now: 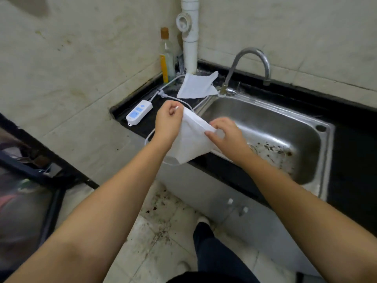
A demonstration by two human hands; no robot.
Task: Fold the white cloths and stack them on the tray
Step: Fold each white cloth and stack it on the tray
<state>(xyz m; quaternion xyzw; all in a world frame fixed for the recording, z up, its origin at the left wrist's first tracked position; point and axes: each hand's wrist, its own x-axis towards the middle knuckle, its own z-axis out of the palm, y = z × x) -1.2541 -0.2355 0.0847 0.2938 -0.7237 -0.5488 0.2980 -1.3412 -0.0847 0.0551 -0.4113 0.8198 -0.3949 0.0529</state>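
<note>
A white cloth (191,137) hangs at the centre of the frame, held in the air between both hands above the front edge of the black counter (350,144) and the left rim of the sink (326,139). The left hand (168,121) pinches its upper left corner, fingers curled, a bit of hem showing past the thumb. The right hand (226,133) pinches the top edge further right, fingers bent over the fabric. The cloth stretches between the two grips and droops to a point below and between the wrists.

A second cloth (196,85) lies flat on the counter above, at the back, just left of the tap (247,64) and well apart from the hands. Left of the held cloth sits a power strip (139,112), its cable running along the counter. A bottle (166,56) and a white pipe (189,35) stand in the back corner, upper centre. The floor (163,231) shows below.
</note>
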